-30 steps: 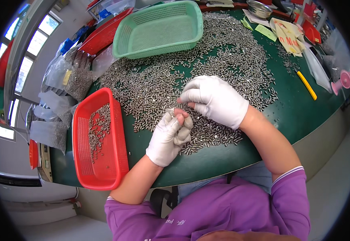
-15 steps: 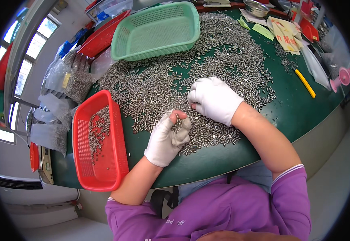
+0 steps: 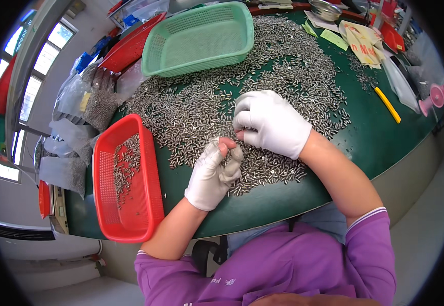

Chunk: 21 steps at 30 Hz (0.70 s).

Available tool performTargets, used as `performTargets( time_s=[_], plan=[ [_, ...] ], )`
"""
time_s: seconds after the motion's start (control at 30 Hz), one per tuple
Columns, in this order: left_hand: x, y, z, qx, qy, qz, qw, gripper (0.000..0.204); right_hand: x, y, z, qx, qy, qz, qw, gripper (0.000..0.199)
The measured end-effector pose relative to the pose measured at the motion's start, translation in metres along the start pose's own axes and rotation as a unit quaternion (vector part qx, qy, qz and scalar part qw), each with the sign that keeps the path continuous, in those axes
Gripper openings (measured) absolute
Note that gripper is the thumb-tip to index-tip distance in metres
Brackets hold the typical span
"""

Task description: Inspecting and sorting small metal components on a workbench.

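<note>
Small metal pins (image 3: 196, 109), short and cylindrical, are spread thickly over the green table. My left hand (image 3: 212, 171), in a white glove with bare fingertips at thumb and finger, is curled closed at the near edge of the pile. Whatever lies inside its fingers is hidden. Just above and to its right, my right hand (image 3: 273, 122), gloved the same way, bends its fingers down over the pins, thumb close to the fingers. Its grip is covered by the glove. A red plastic basket (image 3: 155, 204) beside my left forearm contains a loose scatter of pins.
A green basket (image 3: 196, 66) stands on the pins at the back. Clear bags of metal parts (image 3: 102, 104) line the left side. On the right lie a yellow-handled tool (image 3: 387, 104), a pink spool-like holder (image 3: 432, 100) and papers (image 3: 334, 39). A metal bowl (image 3: 325, 10) sits behind.
My right hand has shifted slightly left and up, its fingers now a little more extended over the pins. My left hand stays nearly in place, still curled.
</note>
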<state>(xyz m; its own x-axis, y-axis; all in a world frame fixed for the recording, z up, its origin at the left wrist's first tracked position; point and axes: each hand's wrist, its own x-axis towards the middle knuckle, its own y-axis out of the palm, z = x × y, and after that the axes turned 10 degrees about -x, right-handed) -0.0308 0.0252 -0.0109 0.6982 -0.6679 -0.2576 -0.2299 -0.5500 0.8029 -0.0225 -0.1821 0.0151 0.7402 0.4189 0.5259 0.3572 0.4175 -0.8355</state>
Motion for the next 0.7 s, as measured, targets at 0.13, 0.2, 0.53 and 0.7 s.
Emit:
performTargets(
  time_s=[0.13, 0.2, 0.53, 0.7],
  plan=[
    [0.002, 0.002, 0.001, 0.000, -0.003, 0.018, 1.000, 0.022, 0.005, -0.009, 0.002, 0.032, -0.081, -0.067, 0.994, 0.017],
    [0.003, 0.000, -0.001, 0.000, -0.015, 0.041, 0.999, 0.021, 0.006, -0.010, 0.005, 0.046, -0.094, -0.070, 0.992, 0.019],
    [0.000, 0.000, -0.001, 0.008, -0.027, 0.030, 0.999, 0.021, -0.001, -0.005, 0.000, 0.075, 0.005, -0.016, 0.997, 0.021],
    [0.000, 0.001, -0.001, 0.002, -0.032, 0.025, 0.999, 0.023, -0.007, 0.009, -0.004, -0.015, 0.038, 0.122, 0.992, 0.018]
  ],
)
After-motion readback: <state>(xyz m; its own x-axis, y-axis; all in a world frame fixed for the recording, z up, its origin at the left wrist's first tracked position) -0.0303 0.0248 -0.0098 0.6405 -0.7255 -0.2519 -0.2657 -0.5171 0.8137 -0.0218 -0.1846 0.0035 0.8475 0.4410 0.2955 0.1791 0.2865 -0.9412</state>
